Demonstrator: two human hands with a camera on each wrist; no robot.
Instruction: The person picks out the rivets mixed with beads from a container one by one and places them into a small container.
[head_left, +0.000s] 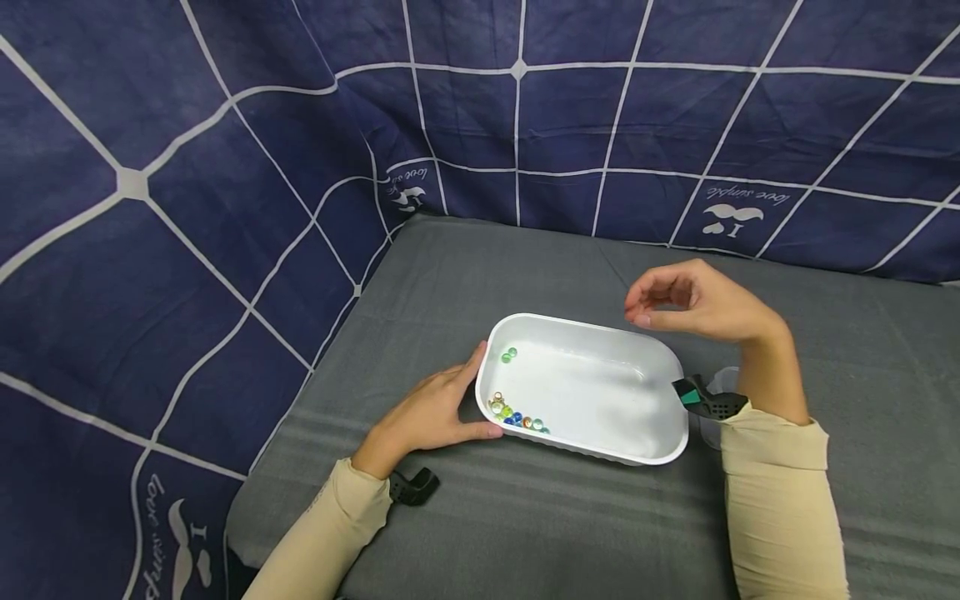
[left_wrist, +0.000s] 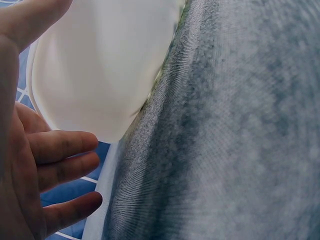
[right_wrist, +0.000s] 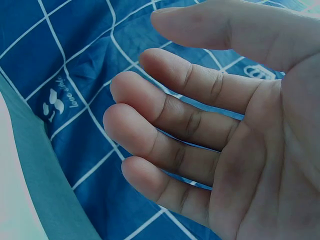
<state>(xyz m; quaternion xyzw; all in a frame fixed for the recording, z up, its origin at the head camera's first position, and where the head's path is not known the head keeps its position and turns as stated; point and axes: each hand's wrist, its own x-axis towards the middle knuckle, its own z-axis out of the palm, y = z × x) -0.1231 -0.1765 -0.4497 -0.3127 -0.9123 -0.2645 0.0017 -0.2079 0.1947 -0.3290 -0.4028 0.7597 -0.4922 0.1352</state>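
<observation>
Locate the white tray (head_left: 585, 392), a smooth, rounded rectangle with a raised lip, on the worktop (head_left: 525, 517), which is covered in creased, matte grey cloth. The tray lies well in from the worktop's left edge. Your left hand (head_left: 431, 412) lies against the tray's left end; its thumb and fingers are spread and mostly straight, with the thumb at the near-left corner.

Glossy, round, glass-like marbles (head_left: 507, 411) in amber, green, blue and orange line the near-left corner and the adjoining near wall inside the tray. A pair of translucent green marbles (head_left: 509, 355) sits at its far-left corner.

Your right hand (head_left: 701, 300) hovers by the tray's far-right corner, fingers loosely bent, thumb apart, holding nothing. Beside the tray's right end, a clear container (head_left: 724, 380) is partly hidden by your right wrist.

Black modules (head_left: 414, 486) sit at both beige cuffs (head_left: 362, 492). Navy fabric (head_left: 570, 117) with white gridlines hangs along the worktop's far and left edges.
</observation>
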